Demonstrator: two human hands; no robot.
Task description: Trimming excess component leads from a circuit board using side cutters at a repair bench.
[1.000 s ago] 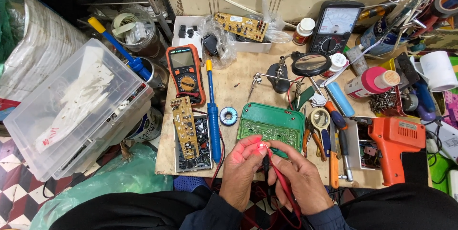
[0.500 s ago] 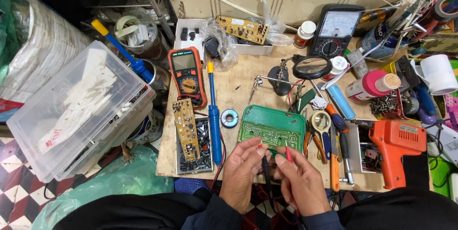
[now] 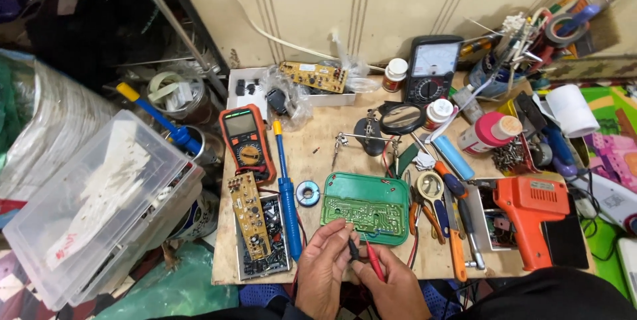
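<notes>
Two bare hands meet at the near edge of the wooden tabletop (image 3: 325, 160). The left hand (image 3: 325, 267) is closed around a thin black test probe (image 3: 353, 249), pinched between thumb and fingers. The right hand (image 3: 391, 287) is closed on a thin red test probe (image 3: 375, 261), gripped low on its shaft. Both probes run with their long axes pointing away from the person, tips toward the green rounded-rectangle circuit board (image 3: 366, 207), which lies flat, solder side up, just beyond the fingertips. The black probe's tip sits nearer the board's near edge; whether it touches I cannot tell. The red probe's tip stands a little short of that edge and to the right of the black one.

To the left of the board lie a blue-handled desoldering pump (image 3: 286, 197), a small spool of solder wire (image 3: 308, 193) and a yellow-brown circuit board (image 3: 248, 215). An orange-cased digital multimeter (image 3: 247, 142) rests farther back on the left. An orange soldering gun (image 3: 531, 217) lies well to the right.
</notes>
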